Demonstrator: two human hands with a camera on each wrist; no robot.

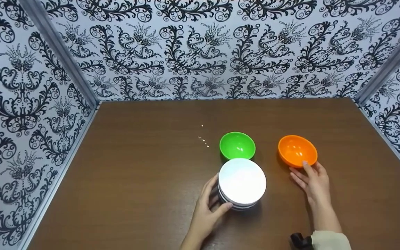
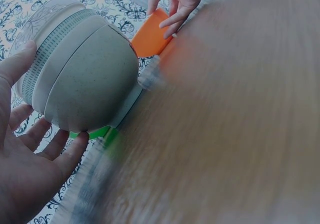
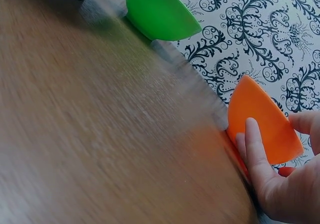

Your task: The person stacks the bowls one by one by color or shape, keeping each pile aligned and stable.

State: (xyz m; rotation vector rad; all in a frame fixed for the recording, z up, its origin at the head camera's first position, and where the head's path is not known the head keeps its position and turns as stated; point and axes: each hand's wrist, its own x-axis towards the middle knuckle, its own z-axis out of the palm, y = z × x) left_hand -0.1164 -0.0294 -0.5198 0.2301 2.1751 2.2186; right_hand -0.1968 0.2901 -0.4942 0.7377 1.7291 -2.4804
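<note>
My left hand (image 1: 205,211) grips a stack of nested bowls (image 1: 242,180) from its left side, thumb at the near side and fingers round the far side. From above the stack's top looks plain white; the left wrist view shows a speckled grey outer bowl (image 2: 95,78) and a rim with a green dashed band. My right hand (image 1: 316,184) pinches the near right rim of an orange bowl (image 1: 297,151), thumb over the rim and fingers beneath. In the right wrist view that orange bowl (image 3: 260,121) is tilted. Just behind the stack sits a green bowl (image 1: 237,146), its near edge hidden.
Small pale flecks (image 1: 205,141) mark the brown wooden table (image 1: 134,166) left of the green bowl. Patterned black-and-white walls (image 1: 207,52) rise at the table's back and sides. Beside the right sleeve (image 1: 330,240) a black object (image 1: 300,240) shows at the bottom edge.
</note>
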